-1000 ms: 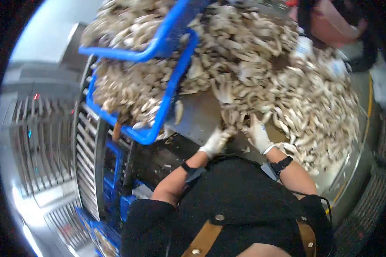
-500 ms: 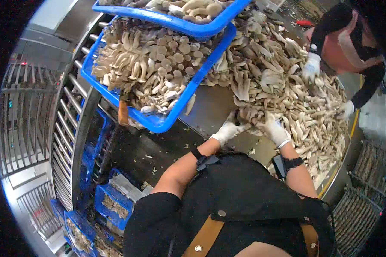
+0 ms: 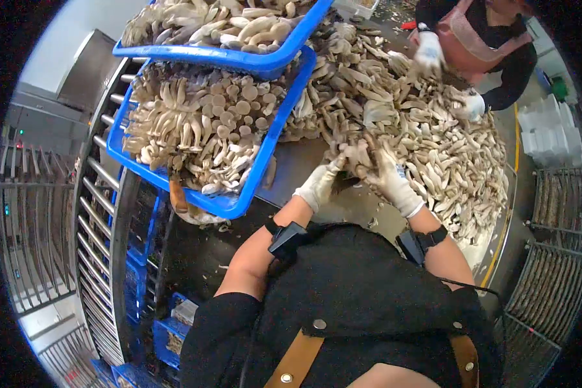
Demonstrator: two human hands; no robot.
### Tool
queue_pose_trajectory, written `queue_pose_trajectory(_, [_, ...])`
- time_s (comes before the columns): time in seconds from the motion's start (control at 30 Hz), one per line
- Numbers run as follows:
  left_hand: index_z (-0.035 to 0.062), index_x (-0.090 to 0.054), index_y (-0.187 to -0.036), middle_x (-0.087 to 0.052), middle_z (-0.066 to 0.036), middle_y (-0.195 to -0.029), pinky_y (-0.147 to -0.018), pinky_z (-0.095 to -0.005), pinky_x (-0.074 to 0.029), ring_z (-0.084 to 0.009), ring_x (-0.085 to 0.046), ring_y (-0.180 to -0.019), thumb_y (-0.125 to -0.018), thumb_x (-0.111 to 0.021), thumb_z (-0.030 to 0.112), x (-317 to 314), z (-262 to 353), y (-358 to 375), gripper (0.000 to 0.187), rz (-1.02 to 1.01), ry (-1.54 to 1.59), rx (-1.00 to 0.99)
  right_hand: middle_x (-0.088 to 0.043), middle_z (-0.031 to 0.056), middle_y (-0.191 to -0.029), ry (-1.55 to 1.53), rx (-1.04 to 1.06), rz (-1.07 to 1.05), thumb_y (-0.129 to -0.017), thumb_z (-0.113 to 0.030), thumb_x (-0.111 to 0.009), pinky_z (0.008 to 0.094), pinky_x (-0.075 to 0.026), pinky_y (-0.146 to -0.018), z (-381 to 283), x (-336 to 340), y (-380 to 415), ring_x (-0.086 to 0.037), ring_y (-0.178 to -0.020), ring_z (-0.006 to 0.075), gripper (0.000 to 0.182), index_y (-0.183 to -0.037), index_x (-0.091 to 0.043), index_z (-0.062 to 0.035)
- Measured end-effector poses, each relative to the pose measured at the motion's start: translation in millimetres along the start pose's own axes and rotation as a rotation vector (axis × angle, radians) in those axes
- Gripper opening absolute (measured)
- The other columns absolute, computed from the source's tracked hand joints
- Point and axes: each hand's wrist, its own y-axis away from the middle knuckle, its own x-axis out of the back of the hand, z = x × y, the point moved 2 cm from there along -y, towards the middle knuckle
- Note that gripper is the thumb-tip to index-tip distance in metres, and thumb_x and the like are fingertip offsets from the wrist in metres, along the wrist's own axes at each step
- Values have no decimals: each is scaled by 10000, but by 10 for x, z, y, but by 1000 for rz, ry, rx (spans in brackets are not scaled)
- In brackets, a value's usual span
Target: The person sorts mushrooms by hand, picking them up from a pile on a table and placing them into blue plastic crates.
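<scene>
My left hand [image 3: 318, 186], in a white glove, is closed around one side of a mushroom cluster [image 3: 357, 158] above the front edge of the metal table [image 3: 349, 205]. On the cluster's other side, my gloved right hand [image 3: 394, 184] grips it as well. Beyond and to the right of both hands spreads a large heap of loose mushrooms [image 3: 449, 158]. A blue crate [image 3: 255, 181] full of mushrooms stands to the left, with a second filled blue crate [image 3: 275, 63] overlapping its far side.
Across the heap, a co-worker in a pink apron [image 3: 467, 39] has both gloved hands at the mushrooms. A roller conveyor [image 3: 97, 226] runs along the left. Wire racks [image 3: 549, 278] stand at the right. An orange handle [image 3: 178, 196] sticks out by the lower crate.
The view has shifted. My hands remain at the cluster, my right hand's fingers now pointing more upward. The co-worker's hands have come closer together, one of them raised.
</scene>
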Motion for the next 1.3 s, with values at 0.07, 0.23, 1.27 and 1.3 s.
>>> queue_pose_trajectory(0.07, [120, -482, -1237, -577, -25, -1120, -916, -395, -474, -193, -567, -1026, -884, -585, 355, 52, -27, 6, 436, -97, 100, 61, -483, 245, -1240, -30, -91, -173, -731, -358, -683, 395, -324, -1022, 60, -71, -24, -412, -1201, 388, 762, -1325, -375, 7])
queue_pose_trajectory(0.23, [113, -449, -1301, -537, -41, -1241, -952, -417, -440, -237, -540, -1081, -901, -547, 361, 200, -300, 4, 481, -48, 109, -10, -351, 238, -1378, -285, -286, -45, -781, -397, -675, 389, -314, -1043, 222, -422, 156, -354, -1261, 389, 705, -1305, -414, -3])
queue_pose_trajectory(1.27, [113, -595, -1072, -633, -53, -957, -718, -343, -512, -198, -604, -813, -919, -464, 297, 265, -209, -401, 273, 248, -152, 133, -500, 207, -1221, 34, -29, 171, -654, -226, -736, 427, -421, -920, 119, -463, 349, -488, -1097, 377, 300, -900, -631, -91])
queue_pose_trajectory(1.3, [125, -580, -1065, -634, -50, -912, -673, -334, -515, -191, -601, -738, -933, -425, 351, 47, -154, -323, 305, 279, -60, 140, -486, 207, -1248, 1, -14, 177, -649, -220, -731, 441, -406, -938, 97, -405, 356, -472, -1111, 397, 297, -896, -630, -91])
